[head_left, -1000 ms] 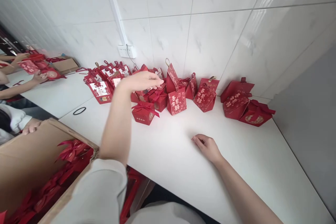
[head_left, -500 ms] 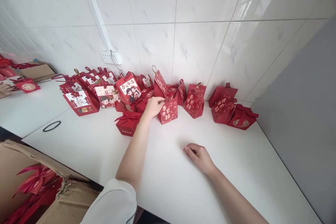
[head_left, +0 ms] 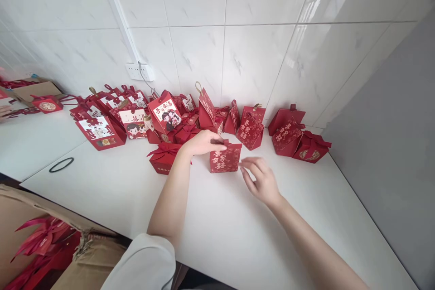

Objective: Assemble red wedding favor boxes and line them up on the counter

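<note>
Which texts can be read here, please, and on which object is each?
"吾家有囍": patterned red paper box held by the left hand
"吾家有囍": two similar red boxes further right
"囍": red paper box with white cartoon front
Remaining print: too small or blurred for certainty.

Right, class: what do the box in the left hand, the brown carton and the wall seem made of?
Box: probably printed card, fairly matte, with flat panels and sharp edges. Carton: dull brown cardboard, likely corrugated, its edge ragged. Wall: perhaps ceramic tile, glossy, with straight joints and reflections.
</note>
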`<state>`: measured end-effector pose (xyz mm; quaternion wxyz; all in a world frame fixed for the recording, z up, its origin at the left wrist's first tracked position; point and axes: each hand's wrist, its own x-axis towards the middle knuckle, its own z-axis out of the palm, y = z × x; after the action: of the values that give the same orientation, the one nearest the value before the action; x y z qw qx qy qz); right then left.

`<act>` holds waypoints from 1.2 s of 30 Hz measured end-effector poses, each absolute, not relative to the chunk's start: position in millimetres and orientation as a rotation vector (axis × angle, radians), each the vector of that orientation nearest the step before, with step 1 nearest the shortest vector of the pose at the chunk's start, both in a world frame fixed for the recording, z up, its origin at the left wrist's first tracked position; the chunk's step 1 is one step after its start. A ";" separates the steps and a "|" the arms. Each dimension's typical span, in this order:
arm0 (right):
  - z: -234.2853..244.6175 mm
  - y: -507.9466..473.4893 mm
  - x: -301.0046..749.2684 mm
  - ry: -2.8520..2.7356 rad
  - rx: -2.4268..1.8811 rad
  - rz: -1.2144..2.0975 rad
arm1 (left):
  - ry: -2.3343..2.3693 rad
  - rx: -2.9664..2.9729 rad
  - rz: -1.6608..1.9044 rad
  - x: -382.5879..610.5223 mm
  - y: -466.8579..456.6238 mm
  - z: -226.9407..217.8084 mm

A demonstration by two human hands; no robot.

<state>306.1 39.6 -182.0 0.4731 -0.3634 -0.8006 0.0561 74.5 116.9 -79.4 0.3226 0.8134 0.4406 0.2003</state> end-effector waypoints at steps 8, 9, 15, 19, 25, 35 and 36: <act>-136.4 91.3 282.8 -1.842 -0.931 0.342 | 1.178 2.134 0.799 84.6 121.4 -94.7; -140.9 93.5 282.0 -1.845 -0.922 0.354 | 1.177 2.136 0.817 84.2 122.7 -96.3; -156.7 93.8 290.9 -1.857 -0.920 0.385 | 1.113 2.077 0.915 94.7 122.9 -96.0; -146.2 85.4 300.0 -1.735 -0.953 0.536 | 1.041 1.968 0.958 108.2 114.9 -87.4; -124.1 71.8 306.1 -1.520 -0.975 0.497 | 0.979 1.632 1.013 125.8 100.9 -78.6; -110.2 65.5 311.1 -1.644 -0.933 0.240 | 1.012 1.412 1.292 155.9 90.8 -85.1; -109.6 65.3 312.3 -1.658 -0.930 0.226 | 1.028 1.426 1.314 155.6 90.4 -84.3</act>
<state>312.3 65.3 -109.6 0.5758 -0.3970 -0.7082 0.0964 155.6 90.4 -84.3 0.4559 0.5782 0.4170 0.5329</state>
